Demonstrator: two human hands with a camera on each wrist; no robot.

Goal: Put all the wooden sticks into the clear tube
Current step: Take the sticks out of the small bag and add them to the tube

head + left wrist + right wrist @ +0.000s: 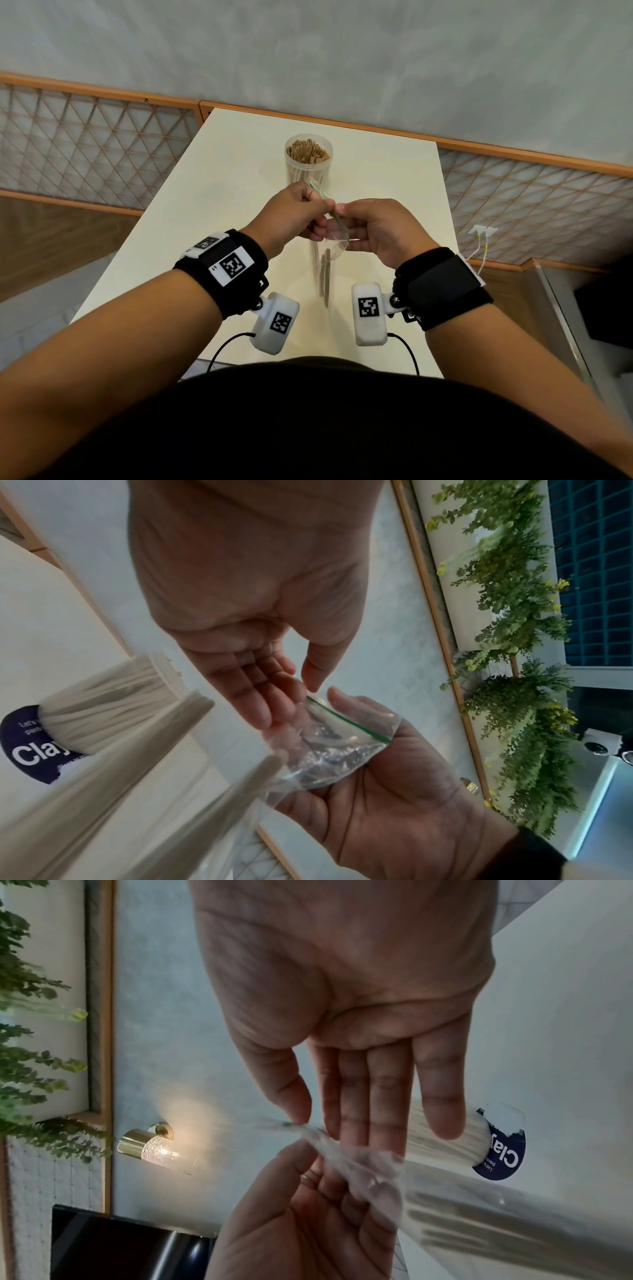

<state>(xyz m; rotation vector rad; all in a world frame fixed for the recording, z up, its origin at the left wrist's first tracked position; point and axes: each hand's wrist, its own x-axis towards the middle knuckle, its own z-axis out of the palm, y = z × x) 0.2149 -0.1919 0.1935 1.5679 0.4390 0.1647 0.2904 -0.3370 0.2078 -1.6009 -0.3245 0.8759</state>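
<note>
While my left hand [301, 212] and right hand [373, 229] pinch the plastic bag [329, 739] of wooden sticks [325, 274], only my wrist views show its green seal. Beyond my knuckles stands the clear tube [308, 161], full of sticks.

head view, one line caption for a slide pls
Both hands, left hand and right hand, pinch a clear bag of wooden sticks before the stick-filled clear tube.

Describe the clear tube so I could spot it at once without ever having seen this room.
Start at the cream table that runs away from the person toward the wall. Near its far end, beyond both hands, stands the tube: an upright clear cylinder, open on top. Unlike the floppy clear bag with a few sticks hanging from the hands, it is rigid and packed with wooden sticks.
</note>
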